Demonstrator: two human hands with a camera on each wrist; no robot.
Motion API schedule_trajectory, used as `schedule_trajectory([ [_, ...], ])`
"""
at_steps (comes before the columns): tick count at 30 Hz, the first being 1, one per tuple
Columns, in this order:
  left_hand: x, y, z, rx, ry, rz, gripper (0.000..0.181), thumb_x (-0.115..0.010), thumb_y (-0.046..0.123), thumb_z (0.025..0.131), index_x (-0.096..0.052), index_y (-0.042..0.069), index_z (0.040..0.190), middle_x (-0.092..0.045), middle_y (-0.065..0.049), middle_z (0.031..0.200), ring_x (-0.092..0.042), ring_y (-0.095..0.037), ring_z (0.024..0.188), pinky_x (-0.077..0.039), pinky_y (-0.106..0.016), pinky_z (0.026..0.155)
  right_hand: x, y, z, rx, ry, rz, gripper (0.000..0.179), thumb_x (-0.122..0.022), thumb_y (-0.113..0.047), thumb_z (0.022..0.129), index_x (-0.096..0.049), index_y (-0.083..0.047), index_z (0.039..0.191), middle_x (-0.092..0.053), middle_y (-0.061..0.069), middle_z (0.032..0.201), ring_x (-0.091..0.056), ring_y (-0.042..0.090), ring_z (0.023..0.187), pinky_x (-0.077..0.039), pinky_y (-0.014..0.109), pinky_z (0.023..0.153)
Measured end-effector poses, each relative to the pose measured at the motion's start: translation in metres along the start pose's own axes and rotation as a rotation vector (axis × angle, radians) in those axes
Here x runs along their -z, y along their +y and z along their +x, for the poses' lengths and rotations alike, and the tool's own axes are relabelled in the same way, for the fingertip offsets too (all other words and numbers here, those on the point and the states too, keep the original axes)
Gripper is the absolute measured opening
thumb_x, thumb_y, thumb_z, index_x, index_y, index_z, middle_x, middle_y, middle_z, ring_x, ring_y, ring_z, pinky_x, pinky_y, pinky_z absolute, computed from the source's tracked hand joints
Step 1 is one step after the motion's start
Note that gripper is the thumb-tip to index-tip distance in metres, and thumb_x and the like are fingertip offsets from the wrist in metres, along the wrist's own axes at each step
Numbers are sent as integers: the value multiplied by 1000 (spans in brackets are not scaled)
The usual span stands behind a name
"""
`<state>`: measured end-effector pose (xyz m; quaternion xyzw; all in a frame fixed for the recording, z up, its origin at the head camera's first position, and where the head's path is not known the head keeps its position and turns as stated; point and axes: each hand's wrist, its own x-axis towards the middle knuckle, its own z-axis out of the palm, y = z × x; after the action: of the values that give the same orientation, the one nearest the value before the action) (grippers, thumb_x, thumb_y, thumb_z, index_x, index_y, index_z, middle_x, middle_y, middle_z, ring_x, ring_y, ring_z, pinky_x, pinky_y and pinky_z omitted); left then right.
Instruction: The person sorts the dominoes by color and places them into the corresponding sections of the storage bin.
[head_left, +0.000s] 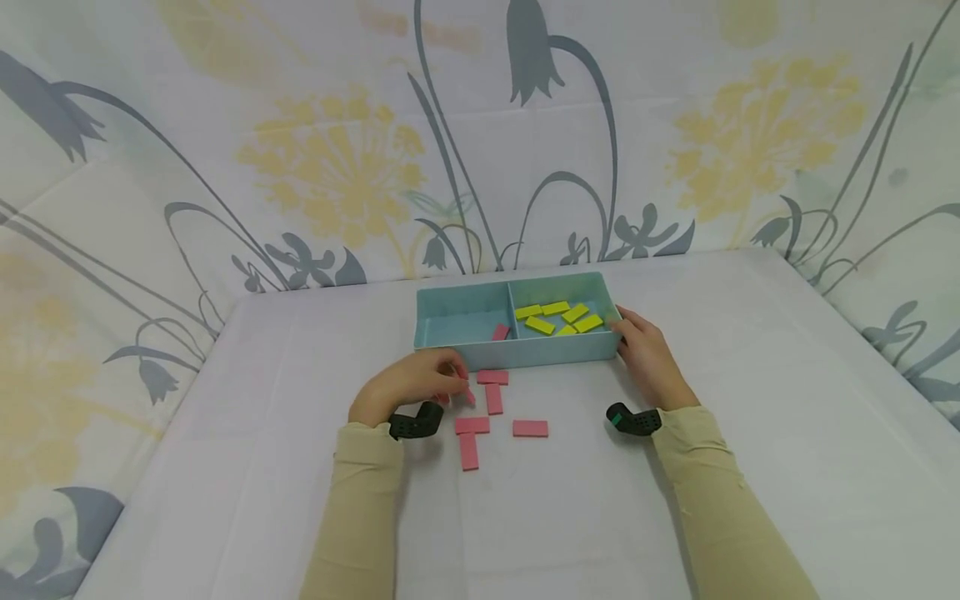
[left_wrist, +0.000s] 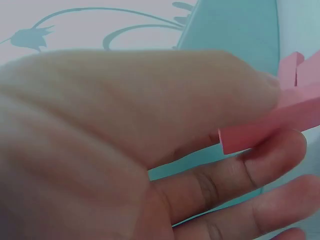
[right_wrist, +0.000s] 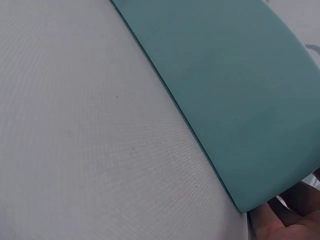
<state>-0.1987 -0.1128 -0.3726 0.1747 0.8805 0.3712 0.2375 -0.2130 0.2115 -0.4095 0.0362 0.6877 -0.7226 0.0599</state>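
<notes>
my left fingers [left_wrist: 280,154] pinch a pink rectangular block [left_wrist: 245,137] just in front of the pale-blue two-compartment tray [head_left: 540,350]; a light, level hold should keep it clear of the other pink blocks [head_left: 530,428] on the white-covered desk [head_left: 570,517]. my right fingers [right_wrist: 300,200] grip the tray's right end, which should steady it.

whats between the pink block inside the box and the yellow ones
The upright divider of the blue box stands between the pink block and the yellow blocks; the head view shows this.
</notes>
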Motion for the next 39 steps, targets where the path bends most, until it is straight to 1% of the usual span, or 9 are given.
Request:
schedule_trajectory([
  [4, 3, 0, -3, -12, -8, -29, 15, -57, 15, 83, -58, 8, 96, -59, -8, 87, -58, -22, 72, -49, -30, 67, 1, -1, 0, -8, 7, -28, 54, -34, -16, 93, -14, -3, 142, -6, 10, 148, -11, 18, 133, -18, 34, 105],
  [9, 4, 1, -4, -4, -17, -54, 14, -55, 12, 83, -60, 8, 96, -60, -10, 90, -58, -25, 76, -49, -33, 70, 2, 0, 0, 3, 14, -75, 54, -34, -14, 92, -16, -2, 141, -11, 10, 147, -15, 19, 133, -21, 36, 104],
  [15, 9, 2, -8, 3, 7, -74, 15, -58, 16, 83, -60, 10, 97, -62, -10, 93, -59, -27, 78, -49, -37, 73, 2, 1, 2, 4, 18, -76, 54, -34, -14, 92, -16, 0, 141, -11, 11, 147, -16, 19, 132, -22, 36, 104],
  [19, 12, 1, -12, -12, 17, -70, 16, -57, 21, 85, -60, 10, 96, -63, -9, 93, -58, -23, 75, -49, -37, 72, 1, 2, 2, -11, 24, -80, 54, -34, -14, 91, -16, -1, 141, -12, 11, 147, -15, 19, 132, -21, 35, 104],
  [21, 15, 1, -13, -18, 23, -84, 18, -56, 25, 86, -60, 10, 95, -64, -10, 92, -57, -22, 74, -49, -37, 72, 1, 1, 2, -9, 23, -83, 54, -33, -14, 91, -16, -1, 141, -12, 11, 147, -15, 20, 133, -20, 35, 104],
  [25, 22, 1, -15, -10, 68, -104, 27, -54, 33, 88, -60, 8, 88, -63, -13, 88, -58, -23, 73, -48, -33, 70, 1, 0, 2, 8, 26, -76, 54, -33, -14, 92, -16, 0, 141, -11, 11, 147, -13, 20, 133, -19, 35, 104],
  [31, 30, 1, -21, 43, 158, -107, 37, -52, 41, 87, -60, 5, 82, -58, -17, 79, -58, -26, 69, -47, -31, 67, 2, -1, 0, 6, 42, -52, 54, -34, -15, 91, -17, -1, 141, -12, 11, 147, -13, 19, 133, -19, 34, 104],
  [35, 33, 2, -26, 59, 213, -105, 36, -51, 41, 88, -57, 6, 79, -54, -14, 73, -56, -31, 71, -46, -33, 68, 2, 1, 1, -1, 42, -46, 54, -35, -16, 92, -18, -1, 141, -13, 10, 147, -14, 19, 133, -20, 34, 104],
  [39, 35, 7, -28, 39, 253, -67, 28, -50, 37, 89, -54, 9, 87, -59, -13, 82, -55, -33, 74, -45, -37, 69, -1, 3, 2, 7, 41, -30, 54, -35, -15, 92, -18, 1, 140, -13, 10, 147, -14, 19, 133, -20, 34, 105],
])
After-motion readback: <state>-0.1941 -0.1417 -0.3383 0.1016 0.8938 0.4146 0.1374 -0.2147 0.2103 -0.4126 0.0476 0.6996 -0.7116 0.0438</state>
